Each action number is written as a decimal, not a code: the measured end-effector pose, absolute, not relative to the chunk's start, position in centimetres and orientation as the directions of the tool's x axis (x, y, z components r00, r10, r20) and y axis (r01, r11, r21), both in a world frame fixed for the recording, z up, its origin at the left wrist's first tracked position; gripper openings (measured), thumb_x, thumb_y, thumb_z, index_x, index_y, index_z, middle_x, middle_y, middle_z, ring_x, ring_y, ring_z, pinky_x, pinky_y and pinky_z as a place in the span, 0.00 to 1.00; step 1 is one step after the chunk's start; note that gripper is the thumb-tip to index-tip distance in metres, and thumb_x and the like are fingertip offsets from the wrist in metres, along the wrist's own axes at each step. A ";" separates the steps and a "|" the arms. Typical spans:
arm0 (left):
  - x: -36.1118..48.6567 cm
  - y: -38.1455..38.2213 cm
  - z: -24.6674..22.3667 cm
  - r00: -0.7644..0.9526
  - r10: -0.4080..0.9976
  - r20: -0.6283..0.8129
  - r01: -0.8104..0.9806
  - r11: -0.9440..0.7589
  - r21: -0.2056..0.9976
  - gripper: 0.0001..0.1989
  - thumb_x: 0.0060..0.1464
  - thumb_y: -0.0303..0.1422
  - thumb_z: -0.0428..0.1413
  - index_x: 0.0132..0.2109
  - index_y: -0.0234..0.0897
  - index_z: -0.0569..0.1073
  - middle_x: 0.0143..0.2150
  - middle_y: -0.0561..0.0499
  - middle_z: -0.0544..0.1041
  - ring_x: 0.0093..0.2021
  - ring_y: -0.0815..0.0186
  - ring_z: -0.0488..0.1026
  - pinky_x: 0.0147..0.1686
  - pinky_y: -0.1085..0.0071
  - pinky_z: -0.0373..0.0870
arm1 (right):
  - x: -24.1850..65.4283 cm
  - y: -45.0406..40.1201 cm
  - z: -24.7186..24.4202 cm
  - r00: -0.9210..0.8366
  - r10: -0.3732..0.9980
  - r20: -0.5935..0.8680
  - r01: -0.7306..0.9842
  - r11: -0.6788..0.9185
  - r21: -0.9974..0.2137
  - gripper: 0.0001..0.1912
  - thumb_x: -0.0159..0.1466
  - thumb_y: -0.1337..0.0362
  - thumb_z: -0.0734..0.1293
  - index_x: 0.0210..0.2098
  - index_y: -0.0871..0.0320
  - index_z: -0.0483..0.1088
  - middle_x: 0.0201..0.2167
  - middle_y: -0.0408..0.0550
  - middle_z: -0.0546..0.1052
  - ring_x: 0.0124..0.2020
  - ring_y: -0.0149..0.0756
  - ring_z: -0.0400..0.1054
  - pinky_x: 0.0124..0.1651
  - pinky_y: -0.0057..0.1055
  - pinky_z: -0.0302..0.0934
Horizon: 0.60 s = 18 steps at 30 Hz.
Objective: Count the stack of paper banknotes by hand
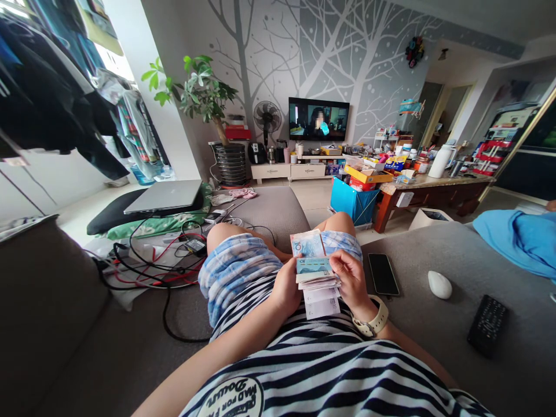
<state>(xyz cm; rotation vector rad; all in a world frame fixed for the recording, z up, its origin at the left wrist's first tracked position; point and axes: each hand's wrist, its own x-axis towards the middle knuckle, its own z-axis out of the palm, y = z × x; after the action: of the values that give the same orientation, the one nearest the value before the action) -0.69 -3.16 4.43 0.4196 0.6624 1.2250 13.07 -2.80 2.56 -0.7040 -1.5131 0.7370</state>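
A stack of banknotes (319, 281) is held over my lap, a bluish-green note on top and pale notes hanging below it. My left hand (287, 288) is closed round the stack's left side. At its right edge my right hand (348, 279), with a cream watch on the wrist, pinches the notes between thumb and fingers. Another banknote (307, 244), blue and orange, lies just beyond the stack, near my thigh in blue-and-white shorts. The fingers under the stack are partly hidden.
On the sofa at the right are a black phone (383, 274), a white mouse (440, 285) and a remote (488, 325). Tangled cables and a closed laptop (165, 196) lie at the left. A cluttered table (438, 184) stands beyond, beside a blue bin (353, 201).
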 end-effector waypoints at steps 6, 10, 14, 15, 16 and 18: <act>-0.8 -3.3 4.7 0.159 0.946 -0.282 -0.723 0.306 0.620 0.14 0.52 0.32 0.55 0.46 0.31 0.74 0.31 0.44 0.80 0.33 0.55 0.79 0.39 0.60 0.74 | 13.1 -2.8 2.6 -0.074 0.797 0.600 0.035 0.603 -0.797 0.17 0.65 0.53 0.60 0.24 0.55 0.64 0.19 0.41 0.62 0.24 0.33 0.56 0.27 0.31 0.51; -0.8 -3.3 5.0 0.146 0.936 -0.320 -0.719 0.322 0.616 0.14 0.51 0.31 0.55 0.45 0.30 0.74 0.30 0.44 0.80 0.33 0.54 0.79 0.38 0.60 0.74 | 13.1 -2.8 2.6 -0.082 0.799 0.596 0.038 0.600 -0.799 0.17 0.65 0.52 0.60 0.24 0.55 0.65 0.19 0.41 0.61 0.24 0.33 0.56 0.27 0.31 0.52; -0.8 -3.4 5.2 0.156 0.932 -0.326 -0.716 0.334 0.613 0.14 0.51 0.31 0.55 0.45 0.31 0.75 0.31 0.43 0.80 0.34 0.53 0.79 0.39 0.60 0.74 | 13.1 -2.8 2.6 -0.089 0.803 0.589 0.034 0.593 -0.804 0.17 0.65 0.52 0.61 0.25 0.55 0.65 0.20 0.42 0.62 0.24 0.34 0.56 0.28 0.31 0.52; -0.8 -3.4 5.2 0.159 0.933 -0.322 -0.717 0.333 0.613 0.14 0.51 0.31 0.55 0.45 0.32 0.75 0.31 0.43 0.80 0.34 0.53 0.79 0.39 0.59 0.74 | 13.2 -2.8 2.6 -0.090 0.806 0.585 0.038 0.590 -0.806 0.17 0.64 0.51 0.61 0.24 0.55 0.65 0.20 0.42 0.62 0.25 0.34 0.56 0.27 0.31 0.52; -0.7 -3.5 5.2 0.162 0.934 -0.317 -0.717 0.332 0.613 0.14 0.50 0.31 0.55 0.45 0.32 0.75 0.32 0.43 0.80 0.34 0.52 0.79 0.39 0.59 0.74 | 13.2 -2.8 2.7 -0.090 0.807 0.583 0.041 0.588 -0.808 0.17 0.64 0.51 0.61 0.24 0.55 0.65 0.20 0.42 0.62 0.25 0.34 0.56 0.27 0.31 0.52; -0.7 -3.5 5.3 0.152 0.941 -0.302 -0.720 0.315 0.618 0.14 0.50 0.30 0.55 0.45 0.32 0.75 0.32 0.43 0.80 0.35 0.52 0.79 0.39 0.59 0.74 | 13.2 -2.9 2.7 -0.090 0.808 0.582 0.042 0.587 -0.808 0.18 0.64 0.51 0.61 0.24 0.55 0.66 0.20 0.42 0.63 0.24 0.34 0.56 0.27 0.31 0.52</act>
<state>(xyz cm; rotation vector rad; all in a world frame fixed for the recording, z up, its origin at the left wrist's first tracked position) -0.73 -3.51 5.32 0.3658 0.7253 1.2307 13.20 -2.86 2.71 -0.7436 -1.5439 0.7493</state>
